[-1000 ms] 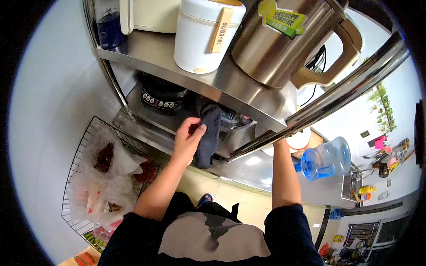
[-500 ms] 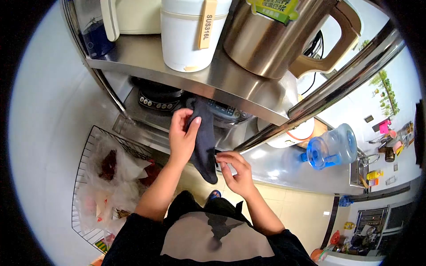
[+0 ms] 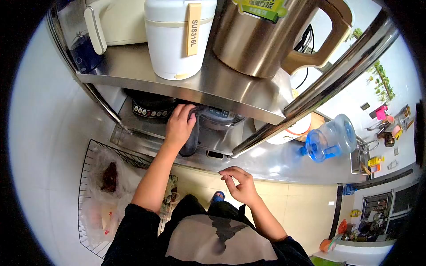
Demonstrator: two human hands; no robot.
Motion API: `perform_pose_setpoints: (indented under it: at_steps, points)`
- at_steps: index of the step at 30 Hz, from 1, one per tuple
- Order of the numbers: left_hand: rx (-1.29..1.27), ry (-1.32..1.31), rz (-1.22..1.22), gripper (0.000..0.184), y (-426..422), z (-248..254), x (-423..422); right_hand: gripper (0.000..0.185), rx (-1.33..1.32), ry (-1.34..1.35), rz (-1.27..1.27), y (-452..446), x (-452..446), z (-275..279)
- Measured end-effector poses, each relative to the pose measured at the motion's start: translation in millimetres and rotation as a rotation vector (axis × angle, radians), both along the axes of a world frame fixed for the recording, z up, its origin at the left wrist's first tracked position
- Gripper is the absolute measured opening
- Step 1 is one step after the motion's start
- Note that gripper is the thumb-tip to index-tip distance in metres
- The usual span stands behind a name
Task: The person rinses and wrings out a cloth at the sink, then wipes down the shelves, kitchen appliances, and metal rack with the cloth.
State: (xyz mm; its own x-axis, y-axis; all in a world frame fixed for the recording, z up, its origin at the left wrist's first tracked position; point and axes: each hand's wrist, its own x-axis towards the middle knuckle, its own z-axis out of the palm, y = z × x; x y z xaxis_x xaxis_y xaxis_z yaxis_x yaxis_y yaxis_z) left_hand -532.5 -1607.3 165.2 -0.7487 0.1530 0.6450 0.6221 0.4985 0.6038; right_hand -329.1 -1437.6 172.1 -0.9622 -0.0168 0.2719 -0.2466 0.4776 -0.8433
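Note:
My left hand [image 3: 179,126] is closed around the upper part of a dark grey cloth [image 3: 191,144], at the front of the lower metal shelf. The cloth's rounded lower end hangs below the fingers; its top is partly hidden by the hand. Right behind it, a black appliance with a button panel [image 3: 222,114] sits under the upper shelf. My right hand [image 3: 241,185] is apart from the cloth, below the shelf edge, with thumb and forefinger pinched together and nothing visible between them.
On the upper steel shelf [image 3: 248,99] stand a white canister [image 3: 173,48], a steel jug [image 3: 253,40] and a cream appliance [image 3: 122,22]. Another black appliance [image 3: 153,108] is below. A wire basket [image 3: 82,195] holds plastic bags. A large water bottle [image 3: 333,137] lies on the counter.
My left hand has drawn the cloth up and back toward the lower shelf, and it now hangs shorter. My right hand has come away from the cloth and sits slightly lower.

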Motion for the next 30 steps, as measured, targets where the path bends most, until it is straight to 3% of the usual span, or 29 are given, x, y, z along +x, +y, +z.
perform_pose_setpoints:
  at_steps: [5, 7, 8, 9, 11, 12, 13, 14, 15, 17, 19, 20, 23, 26, 27, 28, 29, 30]
  points:
    - [-0.012, -0.206, 0.133, 0.027, -18, -13, 5, 0.015, -0.069, -0.089, -0.022, -7, 1, -17]
    - [0.468, -0.543, -0.042, 0.027, -18, -14, 27, 0.015, -0.404, -0.376, -0.063, -12, -3, -51]
    - [0.529, -0.558, -0.046, 0.027, -16, -12, 38, 0.032, -0.336, -0.535, 0.024, -8, -7, -65]
    - [0.522, -0.556, -0.06, 0.027, -14, -5, 51, 0.032, -0.343, -0.527, 0.012, -10, -9, -71]
    - [0.973, -0.822, -0.206, 0.024, -12, 15, 76, 0.054, -0.658, -0.825, 0.04, -23, -16, -81]
    - [0.966, -0.827, -0.212, 0.024, -10, 20, 88, 0.07, -0.86, -0.866, 0.099, -26, -16, -89]
    - [1.11, -0.963, -0.209, 0.023, -7, 25, 98, 0.07, -0.865, -0.863, 0.095, -31, -18, -86]
    - [1.254, -1.102, -0.201, 0.021, -4, 26, 108, 0.072, -1.171, -0.782, 0.155, -37, -19, -83]
    - [1.218, -1.122, -0.279, 0.019, -3, 19, 117, 0.074, -1.474, -0.68, 0.215, -40, -19, -76]
    - [0.955, -1.113, -0.37, 0.021, -5, -18, 125, 0.064, -1.58, -0.69, 0.06, -41, -18, -63]
    - [0.153, -0.709, -0.27, 0.028, -12, -29, 121, 0.048, -1.273, -0.559, -0.024, -42, -21, -64]
    - [0.052, -0.626, -0.301, 0.03, -17, -32, 119, 0.036, -1.191, -0.503, -0.051, -42, -24, -65]
    - [-0.25, -0.363, -0.33, 0.031, -23, 3, 97, 0.035, -1.014, -0.264, -0.167, -47, -32, -55]
    - [-0.083, -0.243, -0.311, 0.026, -10, 32, 62, 0.043, -0.559, 0.017, -0.359, -42, -56, -49]
    - [-0.125, -0.088, -0.333, 0.023, -1, 42, 46, 0.046, -0.347, 0.132, -0.438, -39, -65, -41]
    - [-0.145, 0.001, -0.344, 0.021, 10, 47, 31, 0.049, -0.315, 0.151, -0.503, -41, -74, -33]
    - [-0.165, -0.064, -0.344, 0.023, 21, 48, 18, 0.052, -0.284, 0.168, -0.565, -42, -84, -30]
    - [-0.339, -0.135, -0.274, 0.027, 29, 47, 1, 0.051, -0.155, 0.104, -0.573, -38, -93, -36]
